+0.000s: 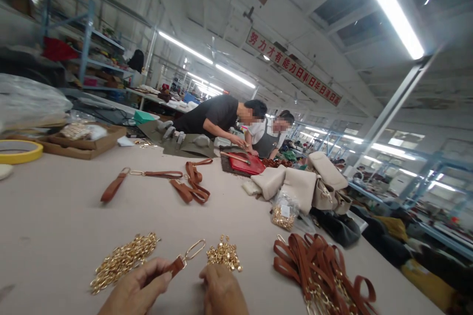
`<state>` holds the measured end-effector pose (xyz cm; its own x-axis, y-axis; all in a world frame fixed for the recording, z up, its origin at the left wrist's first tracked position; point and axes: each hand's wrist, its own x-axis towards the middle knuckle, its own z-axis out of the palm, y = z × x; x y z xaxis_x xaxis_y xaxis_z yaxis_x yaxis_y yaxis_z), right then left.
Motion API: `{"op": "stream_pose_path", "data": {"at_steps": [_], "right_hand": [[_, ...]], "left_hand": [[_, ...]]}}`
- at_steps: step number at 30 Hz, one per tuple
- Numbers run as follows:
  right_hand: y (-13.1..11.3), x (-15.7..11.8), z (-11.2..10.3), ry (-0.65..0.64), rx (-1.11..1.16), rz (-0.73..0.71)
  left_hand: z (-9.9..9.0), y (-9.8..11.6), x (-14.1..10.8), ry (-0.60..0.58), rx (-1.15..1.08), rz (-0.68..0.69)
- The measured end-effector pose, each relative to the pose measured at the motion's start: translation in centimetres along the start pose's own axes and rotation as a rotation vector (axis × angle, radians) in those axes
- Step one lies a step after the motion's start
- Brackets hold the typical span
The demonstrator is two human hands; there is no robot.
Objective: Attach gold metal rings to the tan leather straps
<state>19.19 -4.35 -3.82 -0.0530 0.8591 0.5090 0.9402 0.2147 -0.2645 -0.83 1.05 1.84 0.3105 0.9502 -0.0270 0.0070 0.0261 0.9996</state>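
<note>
Pinched between the thumb and fingers of my left hand (138,285) is the end of a brown leather strap (177,266). An oblong gold-coloured metal loop (195,250) sticks out of that end, up and to the right. My right hand (223,289) rests by the near edge of a heap of small gold studs (223,255); its fingers are curled downward, and whatever they hold is hidden. Beyond my left hand lies a pile of gold metal clasps (125,258). To the right, finished-looking brown straps (314,261) are heaped with their gold hardware toward me.
More brown straps (190,188) lie farther up the table (66,236). A cardboard tray (79,145) and yellow tape roll (20,152) sit at left. Cream bags (299,189) and a bag of gold pieces (284,214) stand at right. Two people (216,115) bend over the far end.
</note>
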Motion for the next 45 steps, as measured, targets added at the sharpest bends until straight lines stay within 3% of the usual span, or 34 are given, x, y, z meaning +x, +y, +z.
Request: {"op": "stream_pose_path", "data": {"at_steps": [3, 6, 9, 11, 15, 26, 41, 45], "right_hand": [[-0.7, 0.5, -1.1, 0.020, 0.201, 0.013], [-2.6, 1.5, -2.5, 0.070, 0.527, 0.130], [-5.4, 2.5, -3.8, 0.081, 0.800, 0.250], [-7.0, 3.0, -4.5, 0.086, 0.867, 0.270], [-8.3, 3.6, -4.6, 0.155, 0.844, 0.235], [-7.6, 3.5, -4.6, 0.187, 0.654, 0.062], [-7.8, 3.1, -4.2, 0.216, 0.611, 0.028], [-7.6, 2.9, -3.4, 0.214, 0.744, 0.166]], "left_hand": [[0.3, 0.4, -0.4, 0.059, -0.001, 0.106], [0.7, 0.9, -1.1, 0.061, 0.008, 0.063], [0.8, 1.6, -1.9, 0.007, 0.002, 0.042], [0.7, 2.0, -2.3, -0.042, -0.007, 0.047], [0.5, 2.5, -2.6, -0.078, -0.047, -0.003], [0.9, 2.4, -2.7, -0.101, -0.166, -0.009], [0.6, 1.7, -2.8, -0.132, 0.029, 0.117], [0.7, 1.7, -2.7, -0.160, 0.020, 0.132]]}}
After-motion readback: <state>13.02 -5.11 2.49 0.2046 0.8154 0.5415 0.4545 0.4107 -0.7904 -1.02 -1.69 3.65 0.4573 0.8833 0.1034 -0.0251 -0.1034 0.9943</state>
